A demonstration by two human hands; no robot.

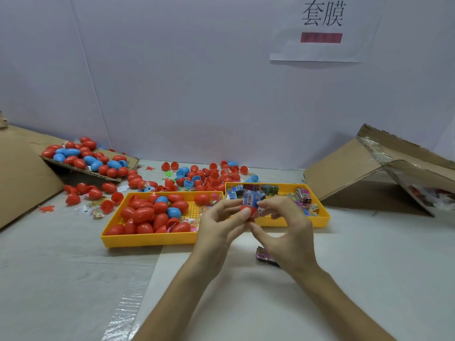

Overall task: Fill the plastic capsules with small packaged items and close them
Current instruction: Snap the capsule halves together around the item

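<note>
— What does the left hand (219, 226) have?

— It grips a red capsule half (250, 212), thumb pressed on the front and fingers curled behind, with the open end facing up.

— And the right hand (283, 230)?

— Its fingertips pinch a blue packet (251, 199) that stands in the mouth of that capsule half. The packet sticks out above the rim, so it is only partly inside. Both hands meet above the near edge of the right yellow tray (321, 220).

— What lies under them?

— 1 purple packet (263, 254) lies on the table (73, 267), just below the right hand.

— What is in the 2 trays?

— The right yellow tray holds small packets (304, 196), mostly along its far side and right end. The left yellow tray (147, 239), just beside it, holds a heap of closed capsules (147, 215), nearly all red and 2 blue, along with a few clear sachets.

— Further out?

— Loose capsules (211, 174), whole ones and open halves, are scattered on the table behind both trays. To the far left a cardboard flap (131, 161) carries more red and blue ones. A cardboard box (344, 173) lies tipped over on the right, and a paper sign (320, 48) hangs on the wall.
</note>
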